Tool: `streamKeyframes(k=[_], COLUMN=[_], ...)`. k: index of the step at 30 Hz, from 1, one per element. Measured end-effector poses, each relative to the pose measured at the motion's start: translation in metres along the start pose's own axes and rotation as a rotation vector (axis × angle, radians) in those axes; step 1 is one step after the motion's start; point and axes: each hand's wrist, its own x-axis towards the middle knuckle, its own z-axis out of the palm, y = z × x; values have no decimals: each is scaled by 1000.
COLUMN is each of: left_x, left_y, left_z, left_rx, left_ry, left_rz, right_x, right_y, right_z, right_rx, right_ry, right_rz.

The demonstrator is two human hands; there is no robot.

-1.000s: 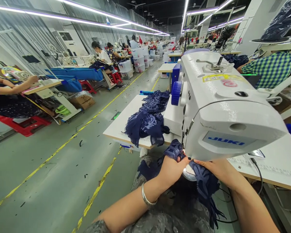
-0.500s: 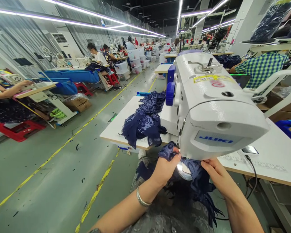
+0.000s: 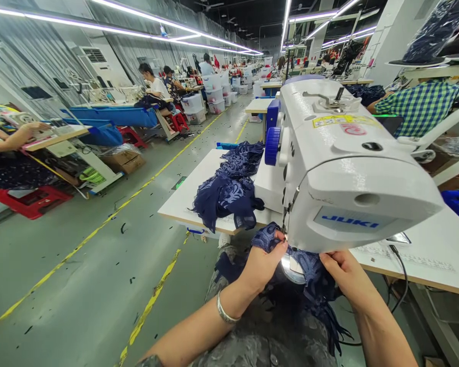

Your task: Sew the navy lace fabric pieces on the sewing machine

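Observation:
A white sewing machine (image 3: 352, 168) stands before me, its head over navy lace fabric (image 3: 316, 275). My left hand (image 3: 265, 262) pinches the fabric's edge left of the needle area. On the other side, my right hand (image 3: 340, 267) grips the same fabric between thumb and fingers, close under the machine head. Part of the cloth hangs down towards my lap. The lit metal sewing bed (image 3: 292, 269) shows between my hands. The needle itself is hidden by the machine head.
A pile of navy lace pieces (image 3: 231, 191) lies on the white table (image 3: 183, 204) to the left. A cable (image 3: 404, 278) hangs at the right table edge. Co-workers sit at other machines, one in a checked shirt (image 3: 424, 107). Stacked plastic bins (image 3: 214, 94) line the aisle.
The view has shifted slightly, so the machine appears a little larger and further right. Both hands keep their hold on the fabric, with hardly any movement.

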Motion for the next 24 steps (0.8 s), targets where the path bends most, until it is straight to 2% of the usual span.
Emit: streamKeyframes(k=[4, 9, 24], left_x=[0, 1, 3], left_y=[0, -3, 4], left_z=[1, -1, 4], left_rx=[10, 21, 54], left_ry=[-13, -19, 7], left_rz=[12, 41, 28], right_x=[0, 1, -2], right_y=[2, 3, 8], right_z=[1, -1, -4], right_rx=[4, 9, 5], right_ry=[36, 22, 35], right_rz=[-16, -50, 2])
